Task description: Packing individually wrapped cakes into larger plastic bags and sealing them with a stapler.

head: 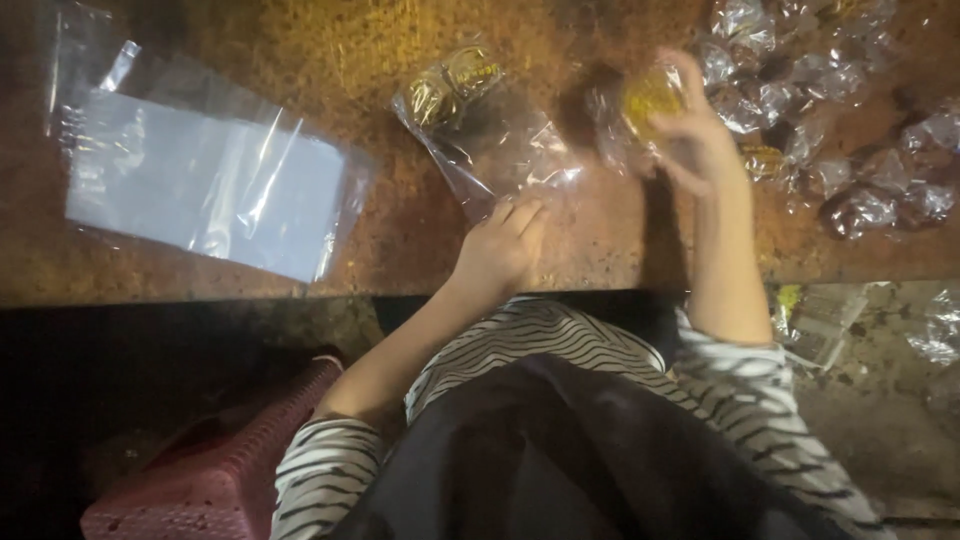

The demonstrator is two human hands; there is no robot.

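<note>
1. Packets lying across a worn brown, rust-mottled tabletop [600,240], all of clear crinkled plastic, no legible label showing on any.
2. Right hand [700,140] is gripping one small clear packet with a yellow-gold filling [648,98], fingers curled and clamped around it, lifting it just above the table, at upper centre-right.
3. Left hand [500,250] is pressing down on the lower edge of a larger clear plastic bag [490,140]; fingers are lying together, knuckles bent, touching the film rather than closing on it.
4. That bag is holding one dark-and-gold bundle at its far end, near the top centre of the table.
5. Stack of flat, empty clear plastic sleeves [200,180] is sitting on the left, well apart from both hands; count of sheets cannot be told.
6. Heap of small filled clear packets [830,130] is crowding the upper right, just beside the right hand; roughly a dozen, exact count unclear through blur.
7. Red woven plastic basket [210,470] is standing below the table edge, lower left.
8. Two more clear wrappers [830,320] are lying on the ground, lower right.
</note>
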